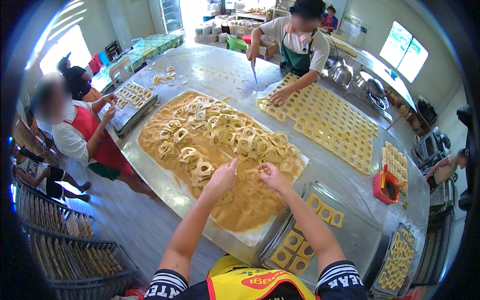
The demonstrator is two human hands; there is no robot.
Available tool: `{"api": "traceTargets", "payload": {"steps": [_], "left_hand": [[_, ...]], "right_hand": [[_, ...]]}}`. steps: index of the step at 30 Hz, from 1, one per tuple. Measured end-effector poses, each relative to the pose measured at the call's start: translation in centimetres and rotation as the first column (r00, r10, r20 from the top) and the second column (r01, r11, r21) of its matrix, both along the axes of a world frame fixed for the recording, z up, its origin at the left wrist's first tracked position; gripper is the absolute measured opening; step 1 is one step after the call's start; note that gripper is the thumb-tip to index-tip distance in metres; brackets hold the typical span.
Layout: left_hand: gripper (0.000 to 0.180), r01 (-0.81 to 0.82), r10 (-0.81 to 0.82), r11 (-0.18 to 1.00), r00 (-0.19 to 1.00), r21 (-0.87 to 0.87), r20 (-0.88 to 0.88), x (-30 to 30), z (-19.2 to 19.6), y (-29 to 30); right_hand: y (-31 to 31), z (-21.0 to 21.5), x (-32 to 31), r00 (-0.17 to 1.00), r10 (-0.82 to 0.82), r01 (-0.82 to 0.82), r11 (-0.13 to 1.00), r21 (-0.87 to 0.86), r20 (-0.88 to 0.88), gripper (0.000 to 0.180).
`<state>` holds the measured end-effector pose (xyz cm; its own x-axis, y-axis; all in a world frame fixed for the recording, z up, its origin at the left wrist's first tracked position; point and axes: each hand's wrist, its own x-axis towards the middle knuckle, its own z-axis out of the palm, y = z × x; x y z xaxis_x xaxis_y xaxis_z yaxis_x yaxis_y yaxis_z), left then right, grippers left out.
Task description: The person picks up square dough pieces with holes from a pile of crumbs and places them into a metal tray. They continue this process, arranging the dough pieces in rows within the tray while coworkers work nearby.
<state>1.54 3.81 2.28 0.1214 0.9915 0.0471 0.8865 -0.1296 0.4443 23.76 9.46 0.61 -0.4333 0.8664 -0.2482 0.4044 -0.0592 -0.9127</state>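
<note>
On the metal table, a sheet (260, 235) is covered with brown crumbs (240, 212). Piled on the crumbs are many square dough pieces with round holes (220, 125). Both my hands are low over the crumbs, in front of this pile. My left hand (223, 177) is closed, its fingertips by the pile's near edge; whatever it grips is hidden. A little to its right, my right hand (272, 177) has its fingers curled in a pinch, and I cannot make out anything in them. A tray (345, 245) by my right forearm carries several flat holed squares (300, 250).
Across the table a person in a green apron (295, 55) handles a perforated dough sheet (330, 122), holding a blade-like tool (255, 75). At left, a person in a red apron (95, 132) works by a tray (125, 122). A red container (386, 187) and a filled tray (395, 265) stand right.
</note>
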Motion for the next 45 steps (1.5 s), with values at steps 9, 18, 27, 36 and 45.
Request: {"api": "traceTargets", "payload": {"steps": [9, 18, 27, 36, 45], "left_hand": [[0.035, -0.275, 0.237, 0.957, 0.923, 0.09, 0.302, -3.0, 6.1, -4.8], [0.024, -0.284, 0.262, 0.959, 0.914, 0.027, 0.309, -3.0, 5.1, -5.6], [0.02, 0.1, -0.143, 0.978, 0.959, 0.183, 0.244, 6.5, -1.1, 6.9], [0.029, 0.142, -0.128, 0.989, 0.97, 0.049, -0.207, 12.9, -3.5, 15.5], [0.019, 0.379, -0.383, 0.924, 0.918, 0.06, 0.107, 13.3, -3.4, 20.1]], "right_hand": [[1.4, 1.2, -9.0, 0.977, 0.16, -0.211, 0.753, 0.623, 0.138, 0.048], [1.5, 0.8, -8.6, 0.92, 0.214, -0.388, 0.626, 0.677, 0.329, 0.043], [10.9, -3.9, 4.9, 0.866, -0.251, -0.075, 0.79, 0.608, 0.433, 0.044], [9.9, -6.3, 6.8, 0.65, -0.301, -0.228, 0.799, 0.557, 0.698, 0.039], [6.4, -2.4, 8.5, 0.926, -0.235, 0.113, 0.919, 0.377, 0.295, 0.026]]}}
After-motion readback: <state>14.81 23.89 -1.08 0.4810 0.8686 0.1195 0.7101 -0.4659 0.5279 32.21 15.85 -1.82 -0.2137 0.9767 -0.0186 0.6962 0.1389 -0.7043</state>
